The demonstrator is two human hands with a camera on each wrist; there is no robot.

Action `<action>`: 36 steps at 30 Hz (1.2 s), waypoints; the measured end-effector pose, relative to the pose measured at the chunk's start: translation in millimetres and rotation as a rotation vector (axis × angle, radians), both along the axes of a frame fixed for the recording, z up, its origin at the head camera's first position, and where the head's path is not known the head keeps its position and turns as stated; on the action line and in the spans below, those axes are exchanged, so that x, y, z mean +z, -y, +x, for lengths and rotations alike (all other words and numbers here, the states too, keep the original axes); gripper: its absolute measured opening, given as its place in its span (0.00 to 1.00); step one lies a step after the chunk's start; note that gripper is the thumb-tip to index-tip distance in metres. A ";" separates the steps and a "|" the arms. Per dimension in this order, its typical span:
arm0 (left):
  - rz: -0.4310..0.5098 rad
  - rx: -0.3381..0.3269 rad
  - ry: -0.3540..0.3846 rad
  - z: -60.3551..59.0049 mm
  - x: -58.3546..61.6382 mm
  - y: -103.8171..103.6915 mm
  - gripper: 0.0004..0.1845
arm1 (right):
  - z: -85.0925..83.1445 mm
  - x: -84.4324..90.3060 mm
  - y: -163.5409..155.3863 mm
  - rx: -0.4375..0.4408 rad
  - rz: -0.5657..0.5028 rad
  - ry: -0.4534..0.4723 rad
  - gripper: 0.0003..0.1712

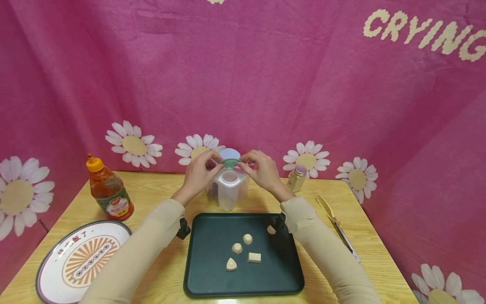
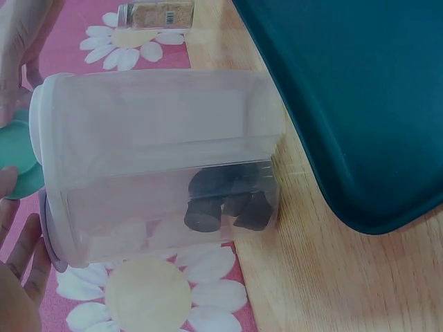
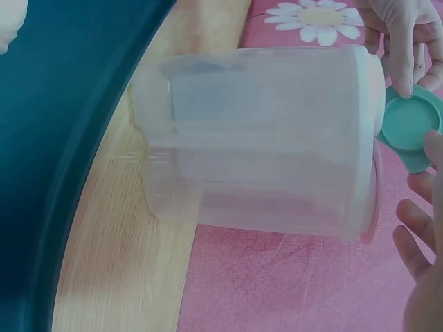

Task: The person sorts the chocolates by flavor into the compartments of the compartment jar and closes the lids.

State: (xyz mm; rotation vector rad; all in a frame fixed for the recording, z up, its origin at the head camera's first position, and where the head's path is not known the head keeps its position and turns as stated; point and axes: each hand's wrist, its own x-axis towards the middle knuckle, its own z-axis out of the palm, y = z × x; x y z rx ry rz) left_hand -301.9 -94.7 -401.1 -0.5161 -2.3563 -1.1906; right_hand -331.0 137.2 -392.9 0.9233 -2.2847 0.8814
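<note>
A translucent plastic storage container (image 1: 228,198) with coloured lids stands behind the dark tray. Its green lid (image 1: 230,163) is tipped up, and the front compartment's round mouth shows below it. My left hand (image 1: 199,173) pinches the lid's left side, thumb on the near face. At the lid's right side my right hand (image 1: 263,171) pinches it the same way. Dark chunky pieces (image 2: 228,197) lie at the bottom of one compartment in the left wrist view. A bluish lid (image 1: 229,153) rises behind the green one.
Several small cream-coloured moulded pieces (image 1: 247,239) lie on the dark tray (image 1: 212,287). At left are a red sauce bottle (image 1: 114,196) and a patterned plate (image 1: 53,266). A small jar (image 1: 297,179) and tongs (image 1: 338,226) are at right. A pink curtain (image 1: 243,84) hangs behind.
</note>
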 end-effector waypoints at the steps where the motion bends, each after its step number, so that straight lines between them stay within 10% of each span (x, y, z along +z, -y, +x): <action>1: 0.000 0.003 0.003 -0.3 0.2 -0.3 0.08 | 0.2 -0.1 0.1 -0.001 -0.004 0.007 0.07; 16: 0.009 0.018 0.017 -1.1 -0.7 -1.2 0.09 | 48.9 -18.3 -54.2 -0.114 -0.038 0.086 0.17; 36: 0.028 0.020 0.049 0.8 0.1 -2.3 0.10 | 156.7 -59.7 -207.0 -0.556 0.194 0.233 0.32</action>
